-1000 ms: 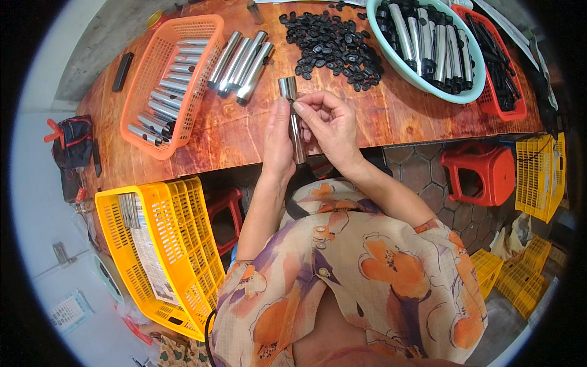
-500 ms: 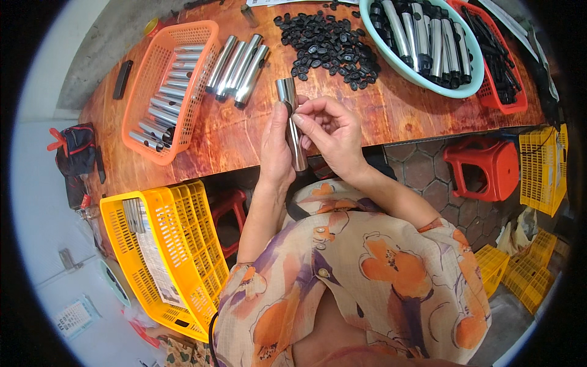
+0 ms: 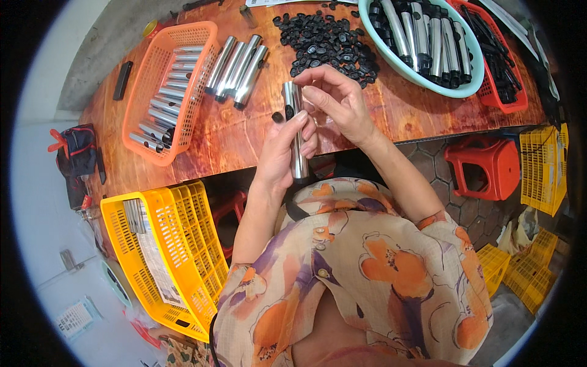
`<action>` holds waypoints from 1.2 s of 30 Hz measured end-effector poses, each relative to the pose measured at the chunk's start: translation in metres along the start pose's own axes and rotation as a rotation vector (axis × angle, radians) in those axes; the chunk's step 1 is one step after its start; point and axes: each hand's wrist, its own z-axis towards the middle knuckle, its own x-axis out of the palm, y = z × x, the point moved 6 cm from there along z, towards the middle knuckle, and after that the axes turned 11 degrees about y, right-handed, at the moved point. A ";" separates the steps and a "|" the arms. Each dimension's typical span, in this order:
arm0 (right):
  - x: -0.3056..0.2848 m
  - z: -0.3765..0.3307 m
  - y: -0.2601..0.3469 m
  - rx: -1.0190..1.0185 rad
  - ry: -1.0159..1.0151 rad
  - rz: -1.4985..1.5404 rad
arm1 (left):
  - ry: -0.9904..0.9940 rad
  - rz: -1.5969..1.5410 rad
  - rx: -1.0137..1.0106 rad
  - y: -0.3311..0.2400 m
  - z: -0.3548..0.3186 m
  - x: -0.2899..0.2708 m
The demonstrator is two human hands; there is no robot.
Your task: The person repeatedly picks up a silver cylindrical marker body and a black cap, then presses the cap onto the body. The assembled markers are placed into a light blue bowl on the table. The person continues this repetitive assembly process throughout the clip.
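Observation:
My left hand is wrapped around a shiny metal tube, held upright over the table's near edge. A small black oval piece shows on the tube's side, above my left thumb. Another small dark piece sticks out left of the tube, by that thumb; what it is I cannot make out. My right hand is at the tube's upper end, its index finger and thumb curled around the rim. Its other fingers are bent and partly hidden.
Several tubes lie left of my hands, beside an orange basket of more. Ahead lies a pile of black oval pieces. Right stand a pale blue basin of tubes and a red basket. Yellow crate stands lower left.
My right hand has moved up from the tube's side to its upper end. My left thumb now lies across the tube, and the dark piece beside it has come into sight.

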 end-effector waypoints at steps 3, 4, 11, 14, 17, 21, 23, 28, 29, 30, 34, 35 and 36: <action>-0.006 0.002 -0.007 -0.014 -0.034 -0.057 | 0.024 0.071 -0.008 -0.001 0.011 -0.011; -0.008 0.001 -0.011 0.015 -0.049 -0.032 | 0.027 0.055 -0.014 0.000 0.014 -0.018; -0.037 -0.008 -0.033 0.130 -0.231 -0.456 | -0.026 -0.071 0.092 -0.012 0.021 -0.050; -0.035 -0.004 -0.034 0.363 -0.158 -0.627 | -0.135 -0.077 0.172 -0.021 0.009 -0.069; -0.023 0.013 -0.050 0.222 -0.014 -0.917 | -0.166 -0.092 0.183 -0.019 0.002 -0.075; 0.003 0.029 -0.059 0.091 0.031 -1.152 | -0.222 -0.075 0.195 -0.012 -0.006 -0.075; 0.004 0.029 -0.067 0.058 0.042 -1.161 | -0.252 -0.076 0.170 -0.010 -0.010 -0.075; 0.003 0.018 -0.061 0.093 -0.003 -0.867 | -0.298 -0.047 0.173 -0.005 -0.011 -0.076; 0.002 0.015 -0.067 0.177 -0.024 -0.609 | -0.294 -0.037 0.179 -0.004 -0.009 -0.075; 0.004 0.012 -0.070 0.256 -0.047 -0.349 | -0.289 -0.026 0.185 -0.002 -0.007 -0.073; 0.030 0.000 -0.059 0.302 -0.035 0.093 | -0.253 0.116 0.243 0.002 0.000 -0.059; 0.030 -0.002 -0.056 0.282 -0.064 0.002 | -0.254 0.129 0.248 0.000 0.000 -0.050; 0.030 -0.003 -0.053 0.262 -0.093 -0.089 | -0.279 0.128 0.229 -0.001 0.001 -0.044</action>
